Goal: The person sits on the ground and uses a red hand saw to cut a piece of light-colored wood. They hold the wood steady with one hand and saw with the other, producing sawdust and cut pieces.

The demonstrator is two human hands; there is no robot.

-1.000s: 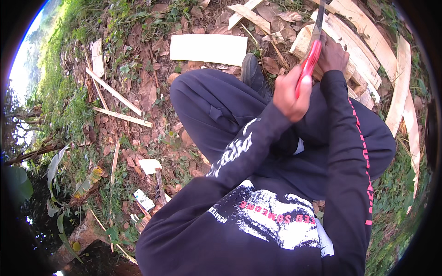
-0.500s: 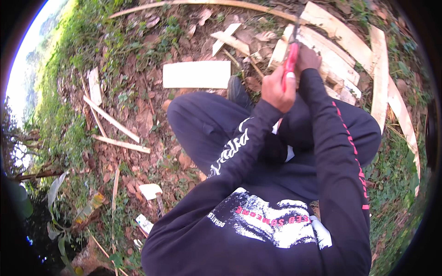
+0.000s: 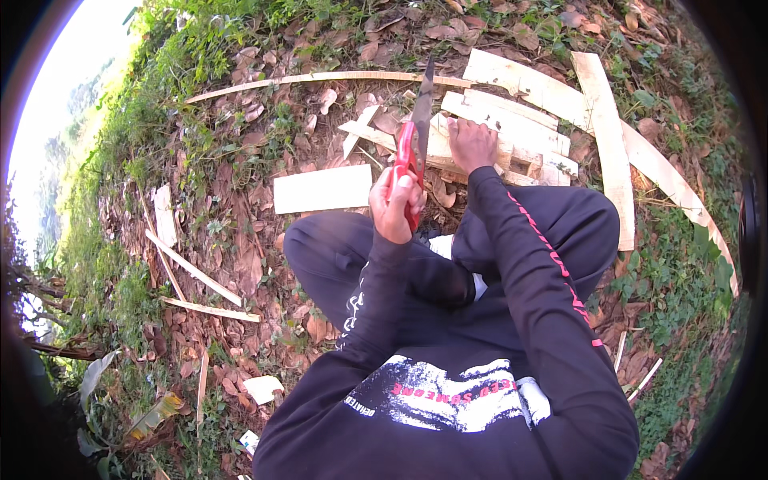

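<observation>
My left hand (image 3: 395,206) is wrapped round the red handle of a hand saw (image 3: 406,152). The saw's dark blade points up and away, beside the left end of a stack of pale wooden boards (image 3: 524,124). On that stack lies my right hand (image 3: 474,146), palm down with fingers stretched over the wood. Some of the boards' left ends are hidden behind the saw and the hand.
A flat pale board (image 3: 322,190) lies on the leaf-covered ground to the left. Long strips (image 3: 604,152) fan out at the right, and a thin lath (image 3: 312,78) stretches across the back. Narrow sticks (image 3: 194,268) lie far left.
The saw has come away from the boards, to the left of my right hand, with its blade now showing in full. The whole view has shifted, so the boards appear lower and further left.
</observation>
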